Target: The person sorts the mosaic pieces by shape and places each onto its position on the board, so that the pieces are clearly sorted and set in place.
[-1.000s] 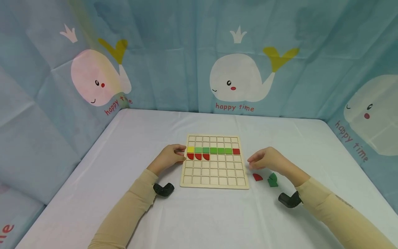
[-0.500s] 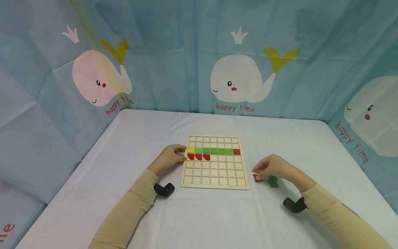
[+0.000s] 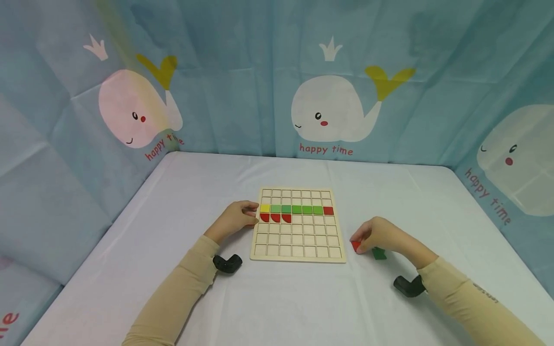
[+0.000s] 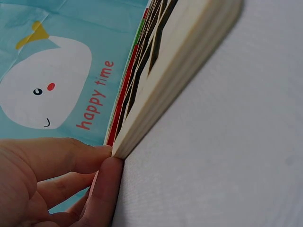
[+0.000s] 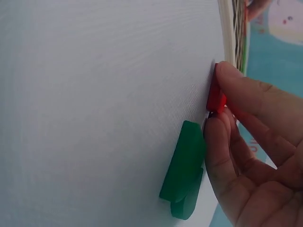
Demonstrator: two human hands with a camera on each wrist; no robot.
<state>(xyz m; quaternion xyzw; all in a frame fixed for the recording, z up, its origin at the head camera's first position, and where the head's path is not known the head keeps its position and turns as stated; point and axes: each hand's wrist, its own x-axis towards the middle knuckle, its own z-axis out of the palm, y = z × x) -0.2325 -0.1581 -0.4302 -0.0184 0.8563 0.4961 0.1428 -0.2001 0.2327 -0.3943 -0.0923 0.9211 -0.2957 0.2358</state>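
Observation:
A pale wooden grid board (image 3: 298, 261) lies on the white table, with a row of yellow, green and red squares and three red quarter-circles below it at the left. My left hand (image 3: 233, 218) touches the board's left edge with thumb and fingertips; the left wrist view shows these fingertips (image 4: 106, 153) against the rim. To the right of the board, my right hand (image 3: 378, 235) pinches a red quarter-circle piece (image 5: 216, 94) between thumb and finger, low over the cloth. Green pieces (image 5: 184, 163) overlap just beside the thumb, partly hidden by the hand in the head view.
Black angled devices (image 3: 227, 264) sit at both wrists. A blue curtain (image 3: 242, 96) printed with whales stands behind the table and along its sides. The white tablecloth (image 3: 303, 302) stretches in front of the board.
My right hand has moved down and right from beside the board to the loose red quarter-circle and now pinches it, tilting it slightly. My left hand stays at the board's edge.

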